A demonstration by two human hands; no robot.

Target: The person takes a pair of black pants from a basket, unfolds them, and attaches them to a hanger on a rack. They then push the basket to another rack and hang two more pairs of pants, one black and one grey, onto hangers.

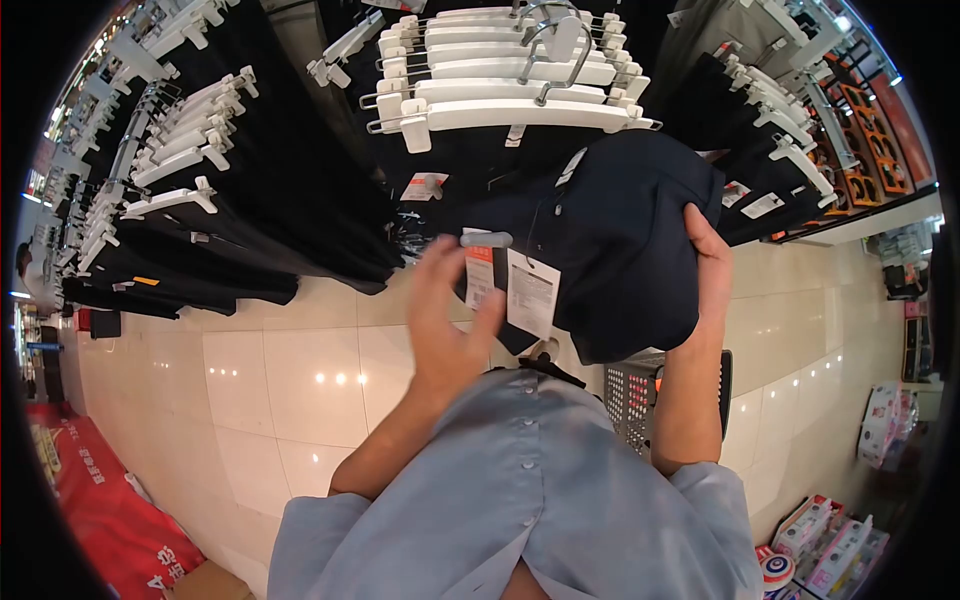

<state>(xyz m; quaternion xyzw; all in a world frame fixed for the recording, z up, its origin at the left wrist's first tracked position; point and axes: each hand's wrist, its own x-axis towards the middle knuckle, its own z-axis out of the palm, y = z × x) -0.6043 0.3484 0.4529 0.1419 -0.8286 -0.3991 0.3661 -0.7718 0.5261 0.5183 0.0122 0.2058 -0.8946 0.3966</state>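
Folded dark navy trousers [630,250] are held up in front of my chest, below the hanging rack. My right hand [712,265] grips their right edge, with the thumb on the near side and the other fingers hidden behind the cloth. From their left part hang a white paper tag [532,295] and an orange-and-white price tag [480,270], with a grey security tag [487,240] above. My left hand [447,325] is beside these tags, slightly blurred, its thumb and fingers apart. Whether it touches a tag I cannot tell.
White hangers [520,115] with dark garments hang straight ahead. More racks of dark trousers [290,190] stand left and right. A perforated grey basket [628,400] is beside my body, under my right forearm. Boxed goods [835,550] sit at the lower right, red cloth [100,490] at the lower left.
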